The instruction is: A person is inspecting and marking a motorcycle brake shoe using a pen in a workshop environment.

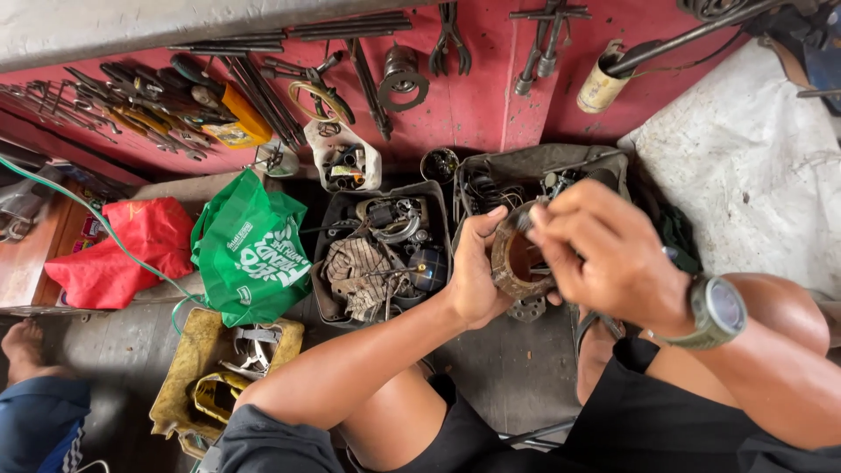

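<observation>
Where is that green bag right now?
In the head view the green bag lies left of centre on the floor, between the red bag and the black tray of parts.

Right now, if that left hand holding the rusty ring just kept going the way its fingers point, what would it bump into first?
Probably the dark tray of black parts just beyond the left hand and its rusty ring; past that comes the red wall. Depth is hard to judge from above.

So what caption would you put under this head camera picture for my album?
Left hand holds a rusty metal ring while right hand works at its rim, above trays of parts.
</observation>
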